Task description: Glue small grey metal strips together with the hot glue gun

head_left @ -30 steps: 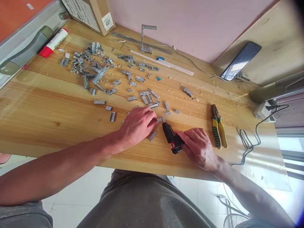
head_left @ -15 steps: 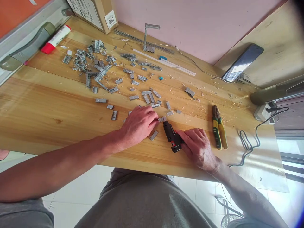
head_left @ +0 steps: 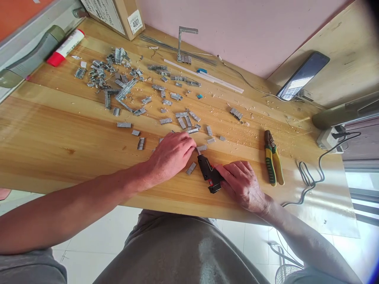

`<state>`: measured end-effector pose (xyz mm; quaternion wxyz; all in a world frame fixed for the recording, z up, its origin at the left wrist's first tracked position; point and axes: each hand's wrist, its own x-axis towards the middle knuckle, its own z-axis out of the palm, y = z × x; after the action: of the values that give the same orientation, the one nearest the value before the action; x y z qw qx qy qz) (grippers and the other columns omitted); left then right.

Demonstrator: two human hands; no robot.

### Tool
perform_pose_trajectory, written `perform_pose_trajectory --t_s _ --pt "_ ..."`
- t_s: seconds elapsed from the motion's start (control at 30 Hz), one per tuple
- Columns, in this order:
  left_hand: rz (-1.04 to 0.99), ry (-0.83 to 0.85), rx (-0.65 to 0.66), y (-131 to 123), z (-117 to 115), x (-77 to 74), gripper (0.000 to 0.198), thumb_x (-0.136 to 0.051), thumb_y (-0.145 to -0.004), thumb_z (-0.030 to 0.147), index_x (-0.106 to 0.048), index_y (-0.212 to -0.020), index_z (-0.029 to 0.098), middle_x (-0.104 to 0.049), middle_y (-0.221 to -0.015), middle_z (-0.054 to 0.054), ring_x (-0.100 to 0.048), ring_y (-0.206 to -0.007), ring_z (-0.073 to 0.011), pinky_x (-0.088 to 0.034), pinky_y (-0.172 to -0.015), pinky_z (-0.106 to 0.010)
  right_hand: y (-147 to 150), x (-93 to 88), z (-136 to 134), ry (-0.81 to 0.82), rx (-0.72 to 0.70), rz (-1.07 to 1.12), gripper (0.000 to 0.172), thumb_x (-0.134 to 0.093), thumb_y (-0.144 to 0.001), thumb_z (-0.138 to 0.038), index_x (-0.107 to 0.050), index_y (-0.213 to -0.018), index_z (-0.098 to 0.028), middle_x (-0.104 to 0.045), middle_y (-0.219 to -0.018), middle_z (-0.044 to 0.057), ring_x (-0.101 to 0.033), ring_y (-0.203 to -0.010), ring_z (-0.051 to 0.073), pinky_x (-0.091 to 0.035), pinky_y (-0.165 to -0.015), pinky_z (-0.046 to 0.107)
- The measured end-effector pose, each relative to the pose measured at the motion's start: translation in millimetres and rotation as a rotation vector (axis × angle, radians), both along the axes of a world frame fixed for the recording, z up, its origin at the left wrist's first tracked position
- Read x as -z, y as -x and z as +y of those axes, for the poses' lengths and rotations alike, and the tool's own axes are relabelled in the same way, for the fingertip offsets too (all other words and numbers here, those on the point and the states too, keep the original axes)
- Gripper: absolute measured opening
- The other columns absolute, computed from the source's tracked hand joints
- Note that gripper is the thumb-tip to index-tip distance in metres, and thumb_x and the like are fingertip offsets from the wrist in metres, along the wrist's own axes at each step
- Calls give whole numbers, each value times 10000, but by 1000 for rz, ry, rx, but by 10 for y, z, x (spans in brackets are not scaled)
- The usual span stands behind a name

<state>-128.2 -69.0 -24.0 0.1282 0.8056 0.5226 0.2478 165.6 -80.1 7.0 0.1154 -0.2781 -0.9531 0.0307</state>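
Head view, right hand (head_left: pixel 243 184) gripping black plastic glue gun (head_left: pixel 207 172), left hand (head_left: pixel 172 154) pinched beside gun's nozzle (head_left: pixel 198 152), contents unclear, flat silvery strip (head_left: pixel 203 148) just beyond.

The left hand (head_left: pixel 174 154) is hiding its own grasp, the right hand (head_left: pixel 243 184) is covering part of the glue gun (head_left: pixel 208 172) — the top edge is cropping the box (head_left: pixel 126 15).

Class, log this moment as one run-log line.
right hand: grips black plastic glue gun; left hand: fingertips by metal nozzle, grasp unclear; nearby: flat grey metal strip; right: green-and-yellow-handled pliers
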Motion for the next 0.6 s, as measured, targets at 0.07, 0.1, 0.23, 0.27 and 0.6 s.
perform_pose_trajectory --t_s 0.07,0.1,0.23,0.27,0.6 --pt "-5 -1 2 2 5 3 191 -575 -1079 131 -721 -977 202 -744 -976 -68 -711 -948 -240 -533 -909 -389 20 -1 13 2 3 -10 312 -580 -1103 -212 -681 -1395 -171 -754 -986 72 -644 -890 237 -467 -824 396" --pt "-5 -1 3 3 7 4 189 -576 -1078 128 -719 -976 200 -744 -974 -68 -711 -945 -242 -533 -908 -391 25 -3 20 -3 4 -15 299 -570 -1107 -215 -689 -1378 -168 -748 -971 69 -641 -882 237 -465 -819 396" --pt "-7 2 3 7 16 6 183 -573 -1076 117 -702 -973 197 -744 -975 -71 -712 -946 -247 -532 -906 -393 9 -8 29 -30 7 -16 283 -546 -1116 -220 -698 -1347 -156 -740 -954 68 -632 -871 236 -464 -815 398" --pt "-13 3 1 8 18 7 185 -566 -1077 115 -696 -975 199 -745 -977 -71 -714 -951 -246 -532 -907 -390 1 -5 26 -31 8 -13 293 -547 -1114 -213 -692 -1363 -163 -745 -966 69 -635 -877 235 -463 -817 398" --pt "-37 -1 -23 26 31 28 193 -514 -1074 102 -647 -1005 224 -748 -989 -68 -702 -940 -249 -535 -899 -388 33 4 21 0 -3 -25 325 -589 -1100 -210 -698 -1403 -172 -760 -993 82 -644 -888 238 -481 -827 409"
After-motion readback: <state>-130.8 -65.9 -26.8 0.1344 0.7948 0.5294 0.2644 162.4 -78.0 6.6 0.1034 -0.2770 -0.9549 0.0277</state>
